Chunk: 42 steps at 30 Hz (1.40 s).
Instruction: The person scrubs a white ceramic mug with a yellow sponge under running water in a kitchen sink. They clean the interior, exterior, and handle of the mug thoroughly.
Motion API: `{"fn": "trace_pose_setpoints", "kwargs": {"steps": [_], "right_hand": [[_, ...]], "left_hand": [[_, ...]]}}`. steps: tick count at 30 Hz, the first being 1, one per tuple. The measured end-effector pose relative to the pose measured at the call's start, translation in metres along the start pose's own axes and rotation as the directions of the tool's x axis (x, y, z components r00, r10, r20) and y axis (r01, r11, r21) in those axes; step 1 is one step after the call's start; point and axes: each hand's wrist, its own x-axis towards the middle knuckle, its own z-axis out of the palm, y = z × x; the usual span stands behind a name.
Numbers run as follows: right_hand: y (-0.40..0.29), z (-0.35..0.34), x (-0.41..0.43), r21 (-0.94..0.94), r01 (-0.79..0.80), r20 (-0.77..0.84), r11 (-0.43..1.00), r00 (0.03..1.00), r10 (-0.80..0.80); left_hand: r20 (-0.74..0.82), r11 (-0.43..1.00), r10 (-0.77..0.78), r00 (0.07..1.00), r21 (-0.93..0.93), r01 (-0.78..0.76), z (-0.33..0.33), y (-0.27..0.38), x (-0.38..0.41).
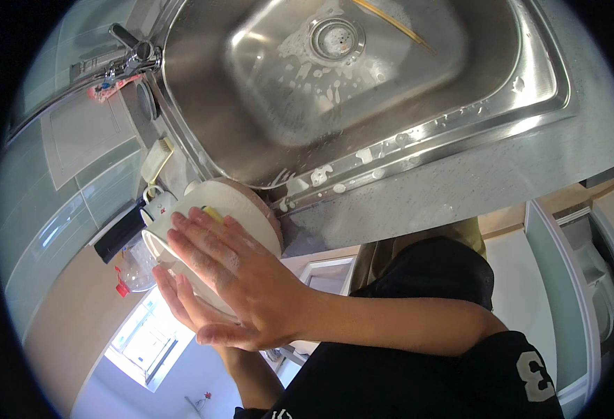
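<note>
My right hand (247, 275) lies with its back towards me and its fingers stretched over a white ceramic dish (192, 280). Foam wets its fingers, and a bit of yellow sponge (212, 213) shows beside them. On the dish's far side is my left hand (181, 301), gripping it from below; its palm is hidden. My hands cover much of the dish, so its full shape is unclear. Behind them, at the sink's corner, a larger round white dish (244, 209) with a brownish edge shows partly.
The steel sink (286, 120) holds suds and thin yellowish sticks (391, 21). Along the wall are a faucet (139, 52), a scrub brush (157, 160), a white mug (160, 204), a black box (121, 230) and a red-capped clear bottle (136, 267). Foam spots the sink's front rim (359, 170).
</note>
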Motion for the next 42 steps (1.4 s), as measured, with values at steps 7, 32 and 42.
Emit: {"fn": "trace_pose_setpoints", "kwargs": {"steps": [7,32,42], "right_hand": [[0.044,-0.006,-0.001,-0.089,-0.128,-0.147,0.988,0.983,0.114],[0.043,0.003,0.004,-0.142,-0.009,-0.165,0.99,0.986,-0.015],[0.017,0.017,-0.001,-0.169,0.193,-0.206,0.967,0.952,-0.226]], "left_hand": [[-0.057,0.865,-0.351,0.935,-0.402,0.301,0.011,0.034,-0.002],[0.034,0.598,-0.294,0.955,-0.773,0.212,0.025,-0.073,-0.028],[0.139,0.579,-0.322,0.937,-0.754,0.311,0.029,-0.062,-0.046]]}}
